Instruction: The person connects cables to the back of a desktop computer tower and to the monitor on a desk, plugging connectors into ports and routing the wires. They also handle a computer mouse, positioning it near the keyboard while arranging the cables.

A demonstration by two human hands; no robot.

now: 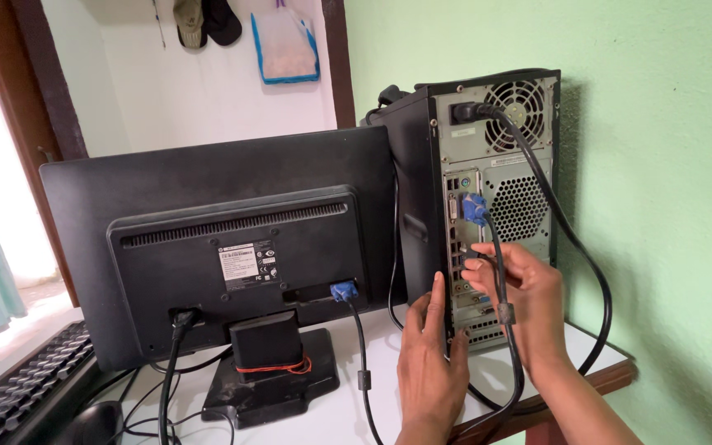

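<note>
- My right hand (514, 284) is up against the back panel of the black desktop computer tower (488, 206), with the thumb and forefinger pinched on a small dark plug (478, 254) at the ports in the middle of the panel; I cannot tell whether the plug is seated.
- My left hand (432, 363) rests flat against the lower rear corner of the tower, fingers straight and together, thumb up along the edge, holding nothing.
- A blue video connector (473, 208) is plugged into the panel just above my right hand, and its black cable (504, 313) hangs down across my right wrist.
- A thick black power cord (570, 239) leaves the socket at the top of the tower, beside the round fan grille (514, 103), and loops down the right side past the table edge.
- The tower stands on a white table with a wooden rim (603, 363), close to the green wall (669, 165).
- To the left stands the back of a black flat monitor (224, 247), with a second blue connector (343, 291) in its underside and a black cord (176, 346) beneath.
- A black keyboard (26, 387) lies at the far left, a black mouse (92, 422) just beside it.
</note>
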